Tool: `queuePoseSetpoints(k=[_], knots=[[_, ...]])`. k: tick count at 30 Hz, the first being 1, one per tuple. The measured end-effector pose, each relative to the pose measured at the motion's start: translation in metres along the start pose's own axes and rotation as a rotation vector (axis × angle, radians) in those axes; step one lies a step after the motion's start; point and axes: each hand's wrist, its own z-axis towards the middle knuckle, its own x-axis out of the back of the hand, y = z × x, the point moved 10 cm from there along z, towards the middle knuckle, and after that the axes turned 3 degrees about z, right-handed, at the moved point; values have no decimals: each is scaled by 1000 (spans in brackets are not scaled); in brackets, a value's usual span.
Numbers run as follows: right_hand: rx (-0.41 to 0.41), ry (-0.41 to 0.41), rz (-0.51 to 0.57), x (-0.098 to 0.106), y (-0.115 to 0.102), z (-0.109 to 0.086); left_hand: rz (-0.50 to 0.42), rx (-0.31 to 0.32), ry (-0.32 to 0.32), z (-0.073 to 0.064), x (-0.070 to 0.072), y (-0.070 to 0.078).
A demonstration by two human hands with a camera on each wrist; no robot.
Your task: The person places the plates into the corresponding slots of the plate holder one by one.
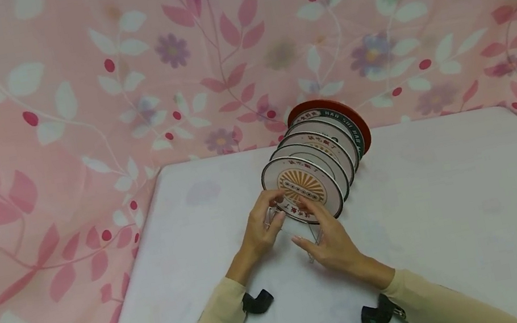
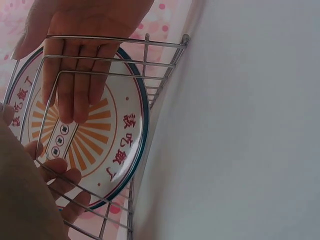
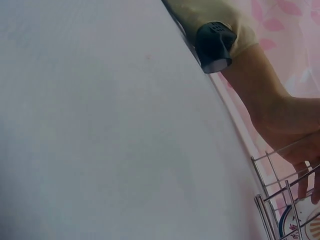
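Several round white plates with dark rims stand tilted in a row, the front plate (image 1: pixel 300 180) bearing an orange sunburst and red characters. A wire dish rack (image 2: pixel 120 40) runs around them, its front reaching between the hands. My left hand (image 1: pixel 257 231) is at the rack's left front corner, fingers by the front plate's lower left, thumb apart from them. My right hand (image 1: pixel 332 243) is at the right front, its straight fingers inside the wires against or close to the plate face, thumb apart. Whether fingertips touch the plate is hard to tell.
A red-orange plate (image 1: pixel 362 129) stands at the far end of the row. The table (image 1: pixel 453 208) has a white cover. A pink floral cloth (image 1: pixel 97 97) hangs behind it and to the left. Black camera mounts (image 1: pixel 257 302) sit on both wrists.
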Motion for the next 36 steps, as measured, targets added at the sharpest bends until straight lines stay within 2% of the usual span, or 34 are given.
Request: queuePoseSetpoints(k=[6,13,18,26,36], knots=[[1,-77,12,8,3,-3,81,28,36,-2,-6,10],[31,-205,63,28,14,-12,268,91,84,-5,-24,31],[35,-299,86,41,22,-14,355,137,113,-7,-34,45],[25,-475,132,50,24,-14,401,157,149,-11,-43,59],[-20,-575,178,53,29,-10,422,191,134,-12,-50,60]])
